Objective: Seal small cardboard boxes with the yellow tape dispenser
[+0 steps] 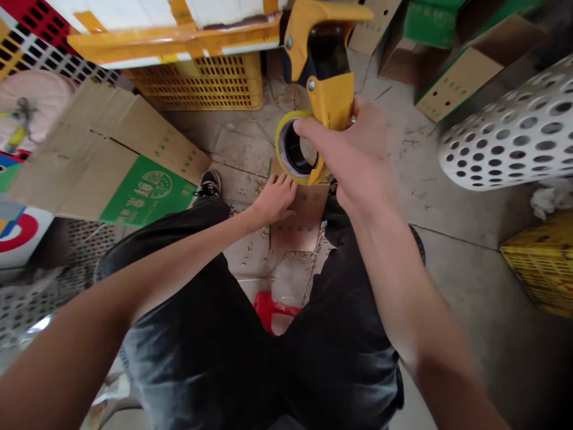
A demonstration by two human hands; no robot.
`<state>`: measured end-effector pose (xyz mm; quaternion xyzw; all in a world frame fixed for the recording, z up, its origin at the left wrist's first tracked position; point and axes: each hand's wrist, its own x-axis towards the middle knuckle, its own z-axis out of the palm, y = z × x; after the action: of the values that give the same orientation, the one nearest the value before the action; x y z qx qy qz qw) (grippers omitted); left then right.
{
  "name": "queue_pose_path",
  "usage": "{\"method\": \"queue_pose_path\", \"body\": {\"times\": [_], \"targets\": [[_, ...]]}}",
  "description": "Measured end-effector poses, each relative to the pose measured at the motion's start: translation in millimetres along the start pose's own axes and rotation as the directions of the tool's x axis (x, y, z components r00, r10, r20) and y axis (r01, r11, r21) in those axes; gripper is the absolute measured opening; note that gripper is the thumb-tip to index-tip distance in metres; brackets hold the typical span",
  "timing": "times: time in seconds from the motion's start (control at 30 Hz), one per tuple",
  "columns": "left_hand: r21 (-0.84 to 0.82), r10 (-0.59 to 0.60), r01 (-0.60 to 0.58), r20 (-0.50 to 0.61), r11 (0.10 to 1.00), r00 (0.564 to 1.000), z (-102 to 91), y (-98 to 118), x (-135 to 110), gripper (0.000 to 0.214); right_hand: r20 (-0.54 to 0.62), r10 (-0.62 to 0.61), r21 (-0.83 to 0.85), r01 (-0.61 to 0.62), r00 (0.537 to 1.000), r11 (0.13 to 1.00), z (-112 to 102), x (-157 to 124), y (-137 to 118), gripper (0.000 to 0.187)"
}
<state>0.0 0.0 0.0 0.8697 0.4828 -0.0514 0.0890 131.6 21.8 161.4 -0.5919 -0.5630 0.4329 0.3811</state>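
Observation:
Gripped in my right hand [358, 149] is a yellow and black tape dispenser [333, 95], raised in front of me. A roll of tape [281, 143] with a yellow rim sits on its left side. Lower down, my left hand [276, 198] rests with its fingers extended on the left part of a brown cardboard box [298, 230] between my feet. Green marks show on the box. The dispenser and the roll hide part of the box's far end.
At left stands a cardboard carton [107, 149] with a green printed panel. Ahead are a yellow crate [206, 83] and a taped white box [179, 42]. Open cartons [465, 71], a white perforated basket [514, 131] and another yellow crate [544, 263] stand right. A red object [268, 307] lies between my legs.

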Motion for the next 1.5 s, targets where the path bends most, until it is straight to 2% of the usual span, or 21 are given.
{"method": "queue_pose_path", "body": {"times": [0.1,0.2,0.4,0.67,0.8,1.03,1.23,1.33,1.5], "targets": [[0.009,-0.014,0.014,-0.01,1.0,1.0,5.4,2,4,0.102,-0.057,-0.017,0.014,0.018,0.998,1.0,0,0,0,0.025],[-0.008,-0.037,0.036,-0.013,0.999,0.999,8.8,5,9,0.109,-0.106,-0.028,0.032,0.031,0.994,0.999,1,0,2,0.025],[-0.032,-0.031,0.03,-0.048,0.999,0.998,12.0,6,10,0.099,-0.078,-0.059,0.106,0.067,0.995,0.992,0,-2,7,0.025],[-0.158,-0.161,0.144,-0.103,0.977,0.981,12.8,-5,14,0.1,-0.133,-0.139,0.167,0.161,0.981,0.973,1,-2,8,0.026],[-0.2,-0.179,0.152,-0.127,0.968,0.976,15.2,-11,18,0.099,-0.125,-0.118,0.129,0.134,0.985,0.983,1,-2,7,0.032],[-0.268,-0.187,0.145,-0.136,0.952,0.973,21.1,-18,25,0.092,-0.098,-0.105,0.09,0.114,0.99,0.989,1,-6,2,0.034],[-0.288,-0.145,0.091,-0.169,0.953,0.975,26.5,-38,30,0.074,-0.074,-0.109,0.157,0.12,0.991,0.98,4,-9,3,0.031],[-0.287,-0.124,0.074,-0.16,0.955,0.979,24.4,-47,33,0.061,-0.066,-0.135,0.201,0.146,0.989,0.969,4,-9,4,0.028],[-0.279,-0.075,0.014,-0.211,0.96,0.975,13.7,-55,38,0.049,-0.086,-0.133,0.227,0.15,0.987,0.962,5,-8,5,0.022]]}}
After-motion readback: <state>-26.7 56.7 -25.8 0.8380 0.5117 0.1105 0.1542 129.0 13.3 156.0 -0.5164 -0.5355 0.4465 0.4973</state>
